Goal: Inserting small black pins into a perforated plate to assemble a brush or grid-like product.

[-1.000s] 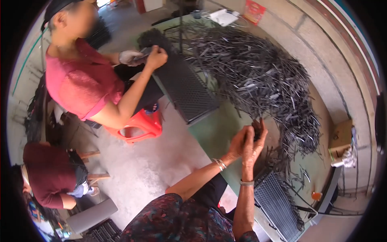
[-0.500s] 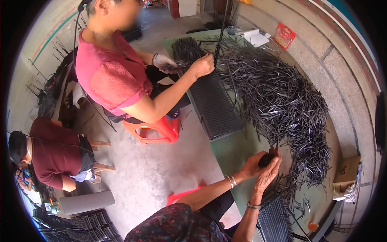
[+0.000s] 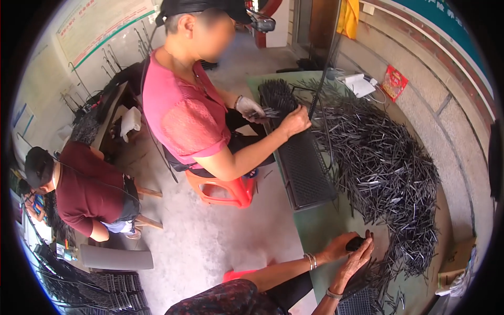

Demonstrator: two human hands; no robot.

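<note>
Head view: The left hand (image 3: 336, 248) and right hand (image 3: 360, 256) are held close together over the right-hand side of the green table (image 3: 326, 227). A bundle of black strips (image 3: 355, 243) sits between them, just beyond the near edge of the large pile of loose strips (image 3: 386, 163). The left fingers appear clamped on the bundle; the right fingers lie extended along its far side, and whether they press on it cannot be told. A tray with holes (image 3: 358, 303) lies below the right wrist, partly cut off by the lower edge. At the next place, a co-worker in a pink top (image 3: 181, 118) works over a second tray (image 3: 307, 176).

Handling, in judgement: the bundle should be light, fairly stiff and smooth-sided, so single strips may slip lengthwise; the sound hold is around its middle, with the ends kept level
</note>
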